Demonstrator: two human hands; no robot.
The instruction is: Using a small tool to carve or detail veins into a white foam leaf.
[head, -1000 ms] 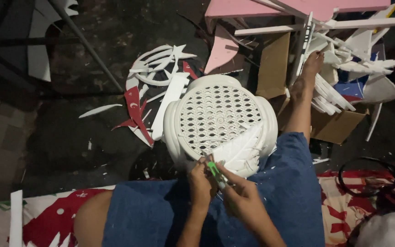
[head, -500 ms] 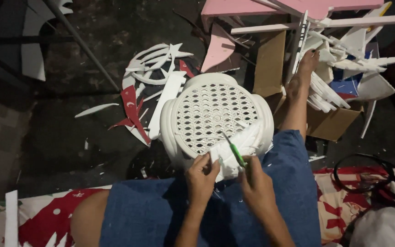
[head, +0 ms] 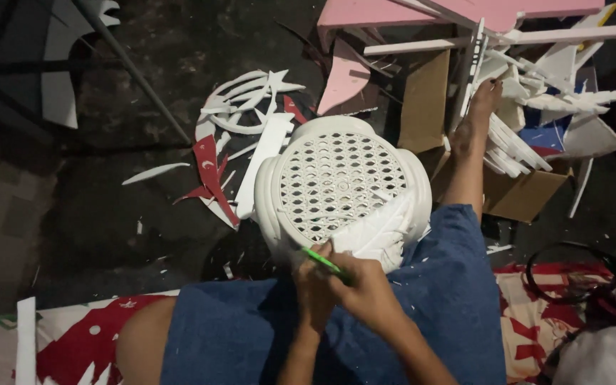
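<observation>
Head view: right hand clenches a green cutter angled up-left beside the white foam piece on the stool, left hand bracing, its grip unclear.

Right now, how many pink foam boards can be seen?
2: a large pink board along the top edge, and a smaller pink piece leaning just below its left end. The pile may hide others.

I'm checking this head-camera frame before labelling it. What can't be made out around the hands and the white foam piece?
- Head view: tip of the green tool, hidden behind the left hand.
- Near edge of the white foam piece, covered by the right hand.
- Contents of the cardboard box: a jumble of foam offcuts, too cluttered to separate.
</observation>
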